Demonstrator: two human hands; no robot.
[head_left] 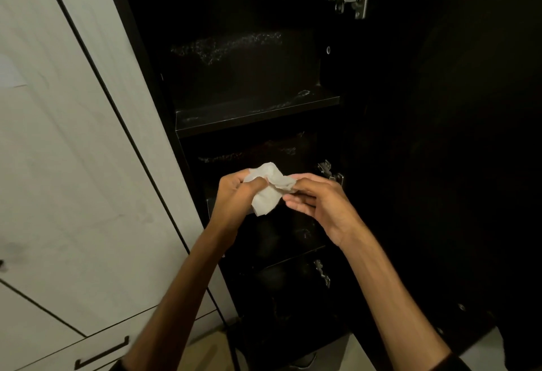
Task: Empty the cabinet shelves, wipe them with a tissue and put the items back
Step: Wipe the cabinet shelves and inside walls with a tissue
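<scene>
a: so both hands are pinching the tissue (268, 191) in front of the cabinet's middle shelf (255, 112) — left hand (234, 199), right hand (315, 203).
b: risk is it's tearing, leaving lint on the dark shelf.

I see pale wood-grain panels (67, 141) left, split by dark seams. A drawer front (88, 350) at lower left carries a dark bar handle (102, 353). Pale floor (211, 353) shows below.
</scene>
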